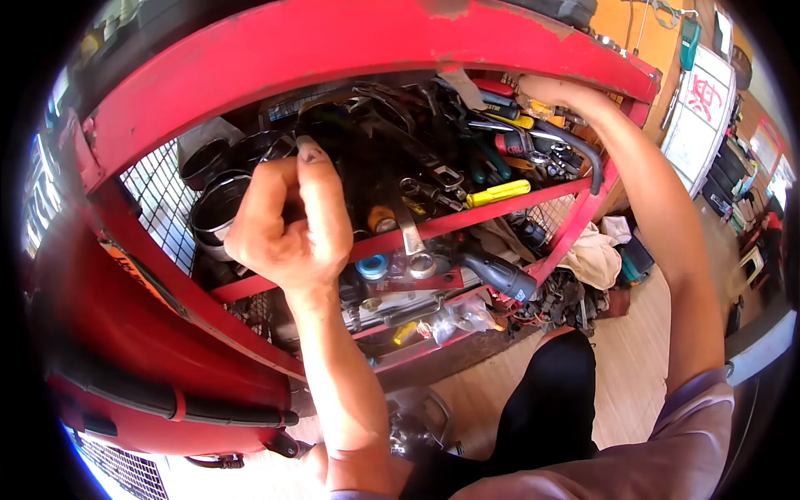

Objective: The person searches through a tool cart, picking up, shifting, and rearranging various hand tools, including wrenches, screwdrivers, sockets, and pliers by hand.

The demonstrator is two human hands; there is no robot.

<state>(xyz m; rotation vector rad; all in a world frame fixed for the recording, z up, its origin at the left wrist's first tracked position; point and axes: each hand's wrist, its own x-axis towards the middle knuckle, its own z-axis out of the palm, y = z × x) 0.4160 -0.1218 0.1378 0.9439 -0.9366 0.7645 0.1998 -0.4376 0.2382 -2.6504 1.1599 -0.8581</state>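
My left hand (292, 218) is raised in front of the red tool rack (383, 40), fingers curled in and thumb pointing up. What it may hold is hidden. Black cylindrical cans (223, 204) stand to its left. Deep in the rack's upper right corner is my right hand (546, 90), among screwdrivers and pliers, its fingers mostly hidden by the beam and tools. Close to it lie a yellow-and-blue handle (504, 112) and a black curved handle (583, 148). A yellow-handled tool (498, 193) rests on the rack's front rail.
On the lower shelf are a blue tape roll (372, 267), a ring spanner (422, 265), a black power tool (500, 277) and plastic bags (462, 318). A beige cloth (593, 257) hangs at the right. A red cabinet (167, 333) stands at the left.
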